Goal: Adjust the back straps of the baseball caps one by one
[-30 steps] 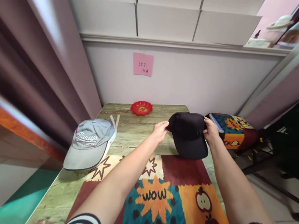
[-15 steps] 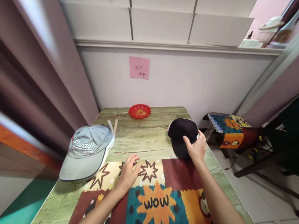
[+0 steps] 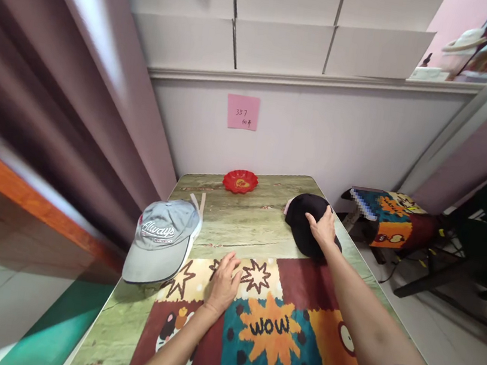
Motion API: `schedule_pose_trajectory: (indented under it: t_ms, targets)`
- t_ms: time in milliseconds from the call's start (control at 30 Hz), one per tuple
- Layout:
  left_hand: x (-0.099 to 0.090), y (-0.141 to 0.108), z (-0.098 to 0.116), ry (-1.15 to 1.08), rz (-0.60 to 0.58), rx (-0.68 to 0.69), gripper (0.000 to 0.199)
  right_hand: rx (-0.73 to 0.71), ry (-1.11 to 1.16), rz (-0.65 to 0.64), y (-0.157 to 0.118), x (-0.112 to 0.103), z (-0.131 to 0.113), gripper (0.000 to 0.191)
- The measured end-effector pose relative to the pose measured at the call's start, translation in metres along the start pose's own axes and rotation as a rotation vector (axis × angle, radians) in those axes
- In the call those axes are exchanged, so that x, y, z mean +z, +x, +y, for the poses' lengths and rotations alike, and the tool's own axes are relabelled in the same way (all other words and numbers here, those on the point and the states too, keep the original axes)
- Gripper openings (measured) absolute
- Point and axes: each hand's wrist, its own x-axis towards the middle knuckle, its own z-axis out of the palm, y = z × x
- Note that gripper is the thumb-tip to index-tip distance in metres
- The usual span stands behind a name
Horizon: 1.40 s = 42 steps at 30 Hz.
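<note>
Toward the right edge of the table (image 3: 254, 232), beyond the patterned mat (image 3: 271, 325), sits the black cap (image 3: 297, 214), crown up, its brim angled toward me and near the mat's far edge. I judge it light, just cloth, so 1 hand should lift it with little effort. The crown looks soft and would probably dent under a hard squeeze; the brim is likely the stiffer part. Matte fabric should not slip, and nothing about it seems fragile. I'd take hold at the 2 sides of the lower rim, or pinch the brim's edge, and spare the dome.

My right hand (image 3: 324, 225) lies against the cap's right side, thumb on the dark cloth and set well apart from the forefinger; the other fingertips are hidden, so I cannot tell whether they close on the rim. That arm reaches far forward, almost straight at the elbow.

My left hand (image 3: 224, 279) holds nothing: fingers loosely curled, a little spread, palm down at the mat's far edge, with the grey cap (image 3: 158, 237) off to its left. My left forearm slants low across the mat.
</note>
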Motion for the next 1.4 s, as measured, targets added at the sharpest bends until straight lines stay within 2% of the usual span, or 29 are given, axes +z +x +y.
schedule_pose_trajectory:
  t_ms: [167, 300, 433, 700, 800, 900, 933, 1000, 1067, 1133, 1200, 1300, 1367, 1400]
  targets:
    - [-0.003, -0.001, 0.003, -0.015, -0.039, -0.005, 0.024, -0.012, -0.021, 0.009, -0.012, 0.0, 0.001, 0.105]
    - [-0.005, -0.001, 0.004, -0.036, -0.044, -0.011, 0.023, -0.051, -0.228, 0.11, -0.048, -0.004, 0.007, 0.122]
    - [-0.004, 0.0, 0.004, -0.039, -0.052, -0.016, 0.022, -0.07, -0.393, 0.083, -0.083, -0.002, 0.011, 0.12]
    - [-0.003, -0.006, 0.005, -0.092, -0.04, -0.041, 0.022, -0.075, -0.413, 0.13, -0.081, 0.004, 0.01, 0.114]
    - [-0.001, -0.008, 0.005, -0.123, -0.029, -0.048, 0.022, -0.139, -0.355, 0.198, -0.086, -0.001, 0.003, 0.111]
    - [0.003, -0.009, 0.006, -0.145, -0.009, -0.042, 0.023, -0.294, -0.198, 0.24, -0.102, -0.001, -0.021, 0.099]
    - [0.004, -0.01, 0.006, -0.155, -0.002, -0.041, 0.025, -0.345, -0.105, 0.207, -0.11, 0.003, -0.031, 0.092]
    - [0.006, -0.013, 0.008, -0.179, 0.015, -0.039, 0.028, -0.377, 0.138, 0.051, -0.13, 0.018, -0.055, 0.078]
    - [0.003, -0.013, 0.01, -0.213, 0.036, -0.03, 0.031, -0.218, 0.425, -0.151, -0.153, 0.04, -0.075, 0.066]
    - [-0.012, -0.009, 0.013, -0.238, 0.073, -0.017, 0.031, 0.001, 0.666, -0.348, -0.172, 0.064, -0.089, 0.061]
    - [-0.042, 0.005, 0.014, -0.227, 0.149, -0.014, 0.027, 0.072, 0.738, -0.429, -0.186, 0.082, -0.096, 0.056]
    - [-0.106, 0.037, 0.006, -0.118, 0.363, -0.05, 0.016, 0.068, 0.732, -0.443, -0.193, 0.095, -0.098, 0.051]
    - [-0.15, 0.059, -0.006, 0.039, 0.505, -0.122, 0.014, 0.066, 0.72, -0.428, -0.194, 0.095, -0.096, 0.05]
    - [-0.168, 0.068, -0.014, 0.133, 0.533, -0.167, 0.016, 0.065, 0.715, -0.418, -0.194, 0.094, -0.095, 0.05]
